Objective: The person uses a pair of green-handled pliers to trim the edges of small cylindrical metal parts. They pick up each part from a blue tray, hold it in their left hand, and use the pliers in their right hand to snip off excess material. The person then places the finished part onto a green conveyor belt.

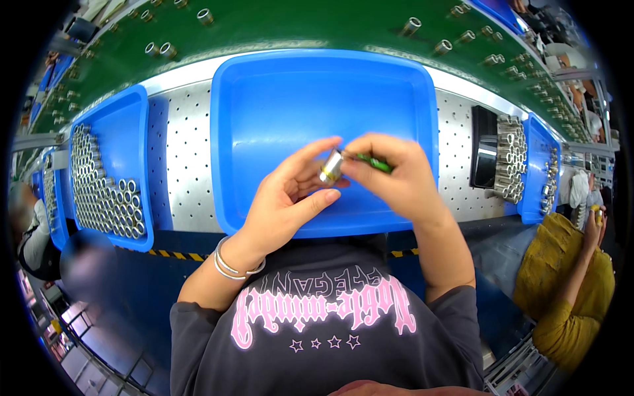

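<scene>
Above the front part of a large blue tray [317, 59], both my hands meet around a short shiny metal sleeve [330, 167], held tilted, with a yellowish band near its lower end. My left hand [294, 188] curls its fingers round the sleeve's side, its thumb resting lower down. In my right hand [389, 168] is a slim green-handled tool [371, 161], pinched between thumb and fingers. Those right fingertips also touch the sleeve's upper end. The tool's tip is hidden by my fingers and the sleeve.
Blue trays with metal sleeves stand at left [146, 198] and right [533, 171]. A black box [484, 145] lies by stacked sleeves [510, 158] on the perforated metal table [191, 158]. Beyond runs a green conveyor belt [304, 26] bearing sleeves. A person in a mustard top [561, 284] sits at right.
</scene>
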Action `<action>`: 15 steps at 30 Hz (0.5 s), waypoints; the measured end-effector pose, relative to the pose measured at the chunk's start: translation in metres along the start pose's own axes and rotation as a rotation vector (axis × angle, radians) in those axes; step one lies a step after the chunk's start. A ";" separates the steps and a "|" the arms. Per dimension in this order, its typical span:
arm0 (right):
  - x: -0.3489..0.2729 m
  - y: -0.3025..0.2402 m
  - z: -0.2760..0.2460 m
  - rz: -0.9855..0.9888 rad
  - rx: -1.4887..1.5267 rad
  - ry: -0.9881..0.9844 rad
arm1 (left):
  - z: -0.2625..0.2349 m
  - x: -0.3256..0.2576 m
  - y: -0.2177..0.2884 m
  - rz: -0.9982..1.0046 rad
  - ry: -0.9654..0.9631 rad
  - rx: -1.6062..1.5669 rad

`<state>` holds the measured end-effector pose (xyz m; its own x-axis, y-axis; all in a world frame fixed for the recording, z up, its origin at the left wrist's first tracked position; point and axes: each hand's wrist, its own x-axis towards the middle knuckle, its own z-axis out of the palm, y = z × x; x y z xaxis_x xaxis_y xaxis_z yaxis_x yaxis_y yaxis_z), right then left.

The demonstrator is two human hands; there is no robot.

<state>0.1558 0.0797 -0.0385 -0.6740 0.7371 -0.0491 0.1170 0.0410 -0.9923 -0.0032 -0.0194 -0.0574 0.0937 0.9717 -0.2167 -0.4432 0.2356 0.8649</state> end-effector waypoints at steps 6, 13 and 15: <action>0.108 0.024 -0.070 -0.156 -0.513 0.303 | 0.003 0.002 0.005 0.081 0.103 0.120; 0.177 0.047 -0.094 0.000 -0.958 0.399 | -0.006 -0.007 0.009 0.036 0.046 0.183; 0.173 0.053 -0.104 -0.048 -0.948 0.470 | -0.002 -0.006 0.009 0.082 0.086 0.195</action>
<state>0.1210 0.2798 -0.0882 -0.3669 0.8992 0.2382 0.7559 0.4374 -0.4871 -0.0096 -0.0236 -0.0495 -0.0157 0.9848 -0.1727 -0.2645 0.1625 0.9506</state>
